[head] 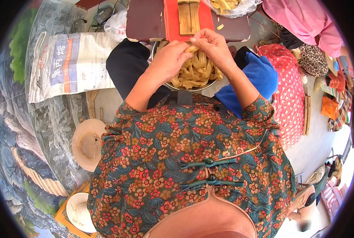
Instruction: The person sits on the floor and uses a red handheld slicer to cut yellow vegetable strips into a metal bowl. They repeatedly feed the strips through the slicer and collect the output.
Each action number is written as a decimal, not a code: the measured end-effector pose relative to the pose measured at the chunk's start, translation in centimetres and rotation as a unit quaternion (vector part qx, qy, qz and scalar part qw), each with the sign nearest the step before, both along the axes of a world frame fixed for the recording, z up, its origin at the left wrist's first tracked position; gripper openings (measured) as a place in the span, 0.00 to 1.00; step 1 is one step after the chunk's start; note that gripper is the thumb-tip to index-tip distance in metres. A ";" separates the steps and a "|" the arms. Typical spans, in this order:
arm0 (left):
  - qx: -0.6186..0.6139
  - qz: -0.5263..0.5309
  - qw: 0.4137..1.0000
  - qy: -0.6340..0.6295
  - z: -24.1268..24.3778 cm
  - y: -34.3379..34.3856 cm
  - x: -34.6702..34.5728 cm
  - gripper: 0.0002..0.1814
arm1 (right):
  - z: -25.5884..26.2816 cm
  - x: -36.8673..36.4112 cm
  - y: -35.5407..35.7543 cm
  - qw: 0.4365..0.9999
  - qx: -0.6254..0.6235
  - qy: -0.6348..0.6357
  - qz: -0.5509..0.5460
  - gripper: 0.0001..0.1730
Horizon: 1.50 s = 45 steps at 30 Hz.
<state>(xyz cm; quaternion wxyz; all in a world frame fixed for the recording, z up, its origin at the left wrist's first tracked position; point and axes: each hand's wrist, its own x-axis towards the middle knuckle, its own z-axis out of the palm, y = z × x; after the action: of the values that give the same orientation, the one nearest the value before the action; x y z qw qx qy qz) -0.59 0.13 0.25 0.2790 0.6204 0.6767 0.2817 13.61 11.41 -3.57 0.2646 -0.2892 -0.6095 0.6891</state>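
My left hand [168, 61] and my right hand [214, 47] meet just above a metal bowl [205, 87]. Pinched between their fingertips is a pale yellow strip [192, 48] of what looks like plant material, partly hidden by my fingers. Many similar limp strips [194, 71] lie tangled in the bowl, which sits between my knees. Directly beyond my hands, a wooden block [189, 22] with a dark lengthwise slit rests on a red cloth [205, 17]. The cloth lies over a dark maroon tabletop [147, 20] with chipped edges.
A clear plastic bag [239, 11] of yellow pieces and one loose scrap [220, 27] are on the tabletop. To the left are a white woven sack [89, 59] and straw hats [87, 145]. A person in a pink top [301, 17] is at right, near red floral fabric [287, 89].
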 end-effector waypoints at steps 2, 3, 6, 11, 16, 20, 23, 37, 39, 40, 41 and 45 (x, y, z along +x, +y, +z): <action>-0.073 0.035 0.989 -0.126 0.0 0.3 0.2 0.15 | 0.2 0.0 0.2 1.000 0.022 0.005 0.003 0.09; -0.108 0.053 0.975 -0.187 0.0 0.4 0.2 0.15 | 1.1 -0.2 0.0 1.000 0.011 0.024 0.004 0.09; 0.222 0.026 0.975 0.004 -2.0 1.0 0.3 0.11 | 3.8 -0.6 -1.2 0.998 0.007 0.058 0.016 0.07; 0.256 0.036 0.952 0.164 -3.9 1.9 -2.0 0.08 | 6.3 -0.7 -3.3 0.995 0.020 0.078 0.051 0.05; 0.101 0.042 0.987 -0.117 -4.4 4.0 -3.0 0.05 | 5.3 -1.3 -1.5 0.997 0.045 0.066 -0.013 0.06; 0.021 0.039 0.865 -0.500 -2.7 5.0 -3.2 0.13 | 1.5 -0.8 3.2 0.991 0.111 -0.021 -0.071 0.10; -0.003 0.052 0.863 -0.502 -3.5 5.6 -4.3 0.12 | 1.2 -1.0 3.7 0.988 0.123 -0.022 -0.094 0.07; -0.040 0.156 0.987 0.025 -4.1 7.3 -3.8 0.14 | -2.7 -1.3 4.9 0.926 0.240 -0.260 -0.130 0.12; 0.007 0.149 0.988 0.047 -4.3 5.8 -4.1 0.13 | -3.2 -0.4 5.4 0.923 0.234 -0.257 -0.165 0.12; 0.077 0.142 0.981 0.109 -4.3 4.7 -3.8 0.14 | -2.5 0.0 4.8 0.924 0.242 -0.245 -0.168 0.11; 0.145 0.132 0.966 0.169 -4.3 3.5 -3.3 0.15 | -1.7 0.2 4.0 0.927 0.246 -0.231 -0.162 0.11; -0.050 0.044 0.979 -0.195 -5.5 1.1 -1.5 0.18 | 0.4 -0.5 0.3 0.905 0.380 -0.141 -0.131 0.07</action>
<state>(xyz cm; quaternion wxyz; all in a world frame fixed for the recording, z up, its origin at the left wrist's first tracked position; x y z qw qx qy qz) -2.10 1.21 -5.23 0.4234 0.5088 0.6489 0.3752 13.08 11.70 -3.17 0.3534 -0.3381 -0.8127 0.3169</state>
